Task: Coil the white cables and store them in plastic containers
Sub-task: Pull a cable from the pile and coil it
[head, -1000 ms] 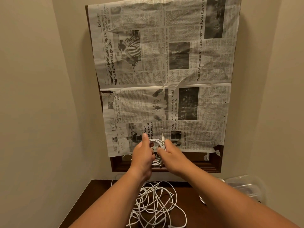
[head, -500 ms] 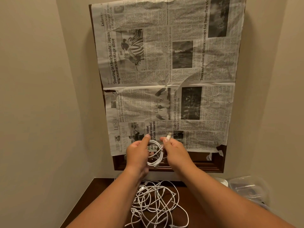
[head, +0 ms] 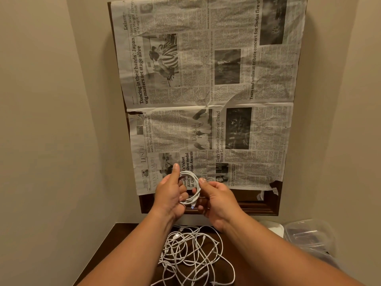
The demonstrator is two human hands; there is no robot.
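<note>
A small coil of white cable point(head: 192, 187) is held up between both hands in front of the newspaper. My left hand point(head: 169, 195) grips its left side, thumb raised along the loop. My right hand point(head: 218, 198) pinches the right side, fingers curled round the strands; a plug end hangs at the coil's bottom. Below, a tangled pile of white cables point(head: 193, 256) lies on the dark wooden table point(head: 123, 244). Clear plastic containers point(head: 309, 238) stand at the right, partly hidden by my right forearm.
Sheets of newspaper point(head: 206, 89) cover a dark wooden frame point(head: 257, 205) on the back wall. Beige walls close in on the left and right. A white lid-like object point(head: 274, 228) sits beside the containers.
My right hand, which held the cable's plug end up beside the coil, has brought it down onto the loop and now grips the coil. Both hands stay raised.
</note>
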